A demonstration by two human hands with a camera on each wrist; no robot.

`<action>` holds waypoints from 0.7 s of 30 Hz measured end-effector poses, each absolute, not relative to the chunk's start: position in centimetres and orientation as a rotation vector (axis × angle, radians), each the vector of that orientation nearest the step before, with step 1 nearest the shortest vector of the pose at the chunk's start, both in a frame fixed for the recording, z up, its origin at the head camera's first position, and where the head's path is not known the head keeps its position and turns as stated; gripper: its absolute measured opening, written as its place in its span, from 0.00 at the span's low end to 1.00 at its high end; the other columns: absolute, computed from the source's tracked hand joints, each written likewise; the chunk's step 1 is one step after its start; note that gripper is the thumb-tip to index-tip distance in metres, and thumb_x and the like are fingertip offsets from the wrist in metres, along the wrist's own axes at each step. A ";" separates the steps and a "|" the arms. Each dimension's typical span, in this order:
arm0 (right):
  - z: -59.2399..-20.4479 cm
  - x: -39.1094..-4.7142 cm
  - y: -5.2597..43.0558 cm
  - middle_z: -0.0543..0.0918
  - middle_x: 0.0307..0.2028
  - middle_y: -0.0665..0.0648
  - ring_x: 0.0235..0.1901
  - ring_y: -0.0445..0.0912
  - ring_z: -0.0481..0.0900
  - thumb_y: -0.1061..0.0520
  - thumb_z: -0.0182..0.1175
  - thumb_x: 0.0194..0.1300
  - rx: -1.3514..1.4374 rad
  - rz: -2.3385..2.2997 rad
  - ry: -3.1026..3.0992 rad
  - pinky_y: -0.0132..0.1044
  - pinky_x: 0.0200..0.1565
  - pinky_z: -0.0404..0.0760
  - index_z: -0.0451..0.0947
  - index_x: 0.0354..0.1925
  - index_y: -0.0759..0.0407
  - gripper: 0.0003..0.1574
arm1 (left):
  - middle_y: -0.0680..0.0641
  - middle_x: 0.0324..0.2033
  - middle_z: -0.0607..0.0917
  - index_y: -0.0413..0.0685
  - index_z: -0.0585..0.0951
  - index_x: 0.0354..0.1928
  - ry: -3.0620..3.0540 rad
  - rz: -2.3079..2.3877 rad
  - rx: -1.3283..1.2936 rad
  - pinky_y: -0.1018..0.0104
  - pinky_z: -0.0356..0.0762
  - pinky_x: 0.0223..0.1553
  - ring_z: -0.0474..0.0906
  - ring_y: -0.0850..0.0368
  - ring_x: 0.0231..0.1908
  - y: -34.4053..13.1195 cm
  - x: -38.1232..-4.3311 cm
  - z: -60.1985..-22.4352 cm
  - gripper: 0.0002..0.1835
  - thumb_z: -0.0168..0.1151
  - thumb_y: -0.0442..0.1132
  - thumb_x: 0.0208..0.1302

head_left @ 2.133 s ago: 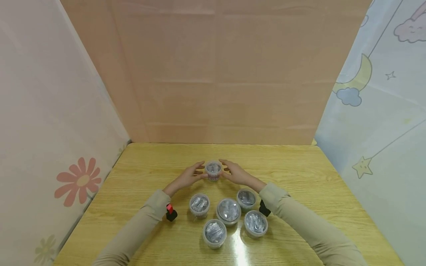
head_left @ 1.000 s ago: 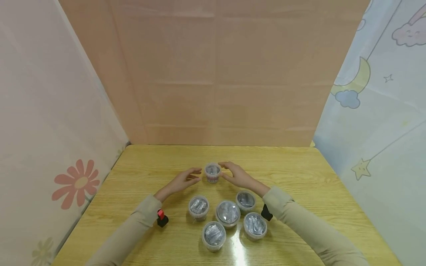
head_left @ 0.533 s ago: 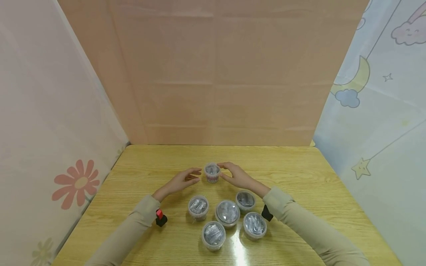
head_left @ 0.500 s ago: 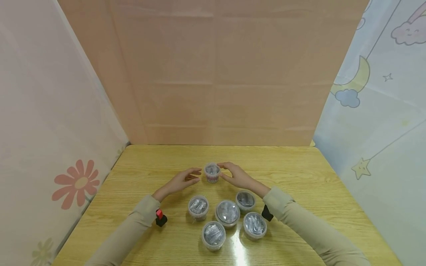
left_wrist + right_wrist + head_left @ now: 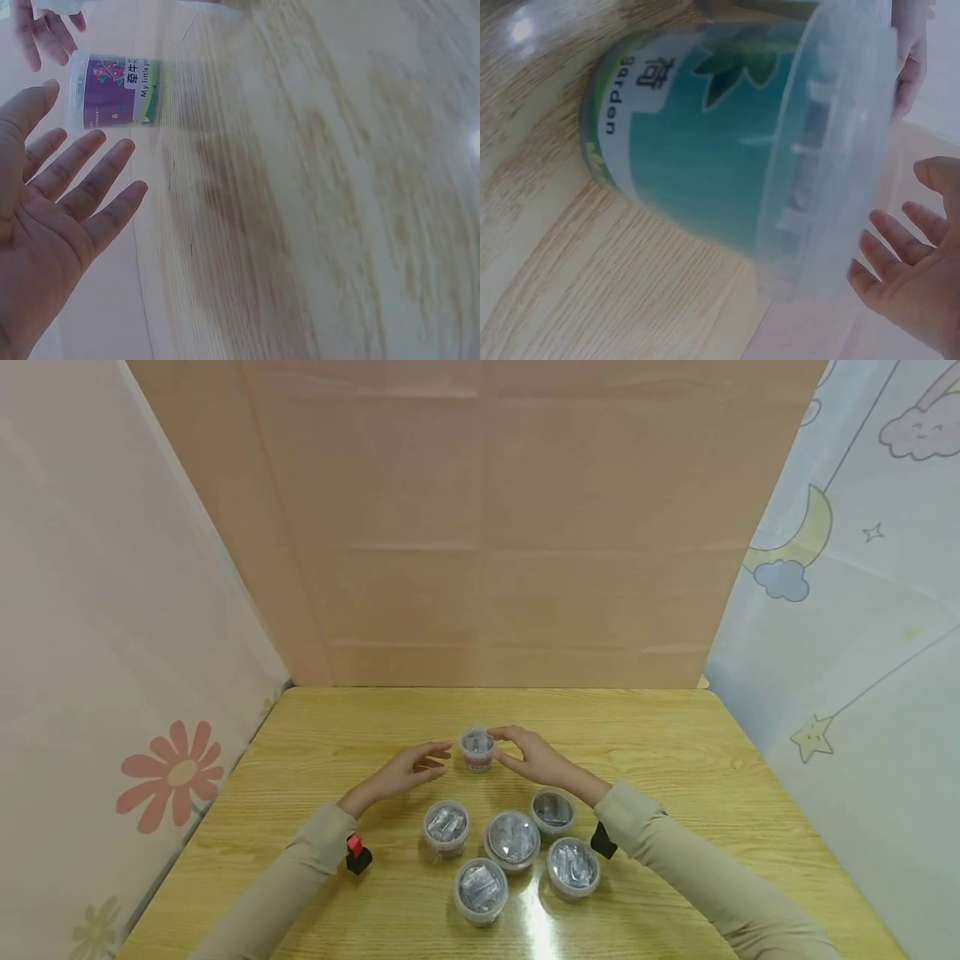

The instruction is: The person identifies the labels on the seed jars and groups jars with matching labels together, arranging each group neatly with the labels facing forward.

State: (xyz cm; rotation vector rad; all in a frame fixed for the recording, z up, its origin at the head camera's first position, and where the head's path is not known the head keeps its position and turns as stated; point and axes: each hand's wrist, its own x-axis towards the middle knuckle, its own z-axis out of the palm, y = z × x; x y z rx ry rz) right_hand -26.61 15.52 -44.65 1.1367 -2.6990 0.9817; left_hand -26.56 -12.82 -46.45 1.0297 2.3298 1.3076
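A small clear plastic cup (image 5: 477,752) of packets stands upright on the far part of the table. In the left wrist view this lidded cup (image 5: 120,90) shows a purple label with flowers and "My little" print. My left hand (image 5: 408,768) is on its left, fingers loosely extended and a small gap from it. On the other side is my right hand (image 5: 536,758), thumb and forefinger spread, with fingertips right at the rim. Close to the right wrist camera stands a teal-labelled cup (image 5: 705,142) with a clear lid, below my right hand (image 5: 922,274).
Several similar lidded cups stand grouped nearer me: one at left (image 5: 446,828), a middle cup (image 5: 513,841), a front cup (image 5: 482,892) and two at right, the teal cup (image 5: 553,810) and another cup (image 5: 573,867). A curtain (image 5: 480,527) rises behind the table (image 5: 337,718).
My left hand has drawn away leftward from the far cup, where it was close at its side. The right hand stays by the cup's right rim. The other cups stand as before.
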 end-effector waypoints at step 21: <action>-44.4 -25.9 15.4 0.74 0.57 0.65 0.58 0.56 0.70 0.60 0.54 0.67 1.250 0.955 -2.747 0.52 0.58 0.70 0.64 0.62 0.68 0.27 | 0.29 0.58 0.70 0.35 0.58 0.67 2.326 1.313 1.005 0.47 0.73 0.53 0.73 0.38 0.54 -13.4 -27.8 -49.1 0.28 0.52 0.34 0.68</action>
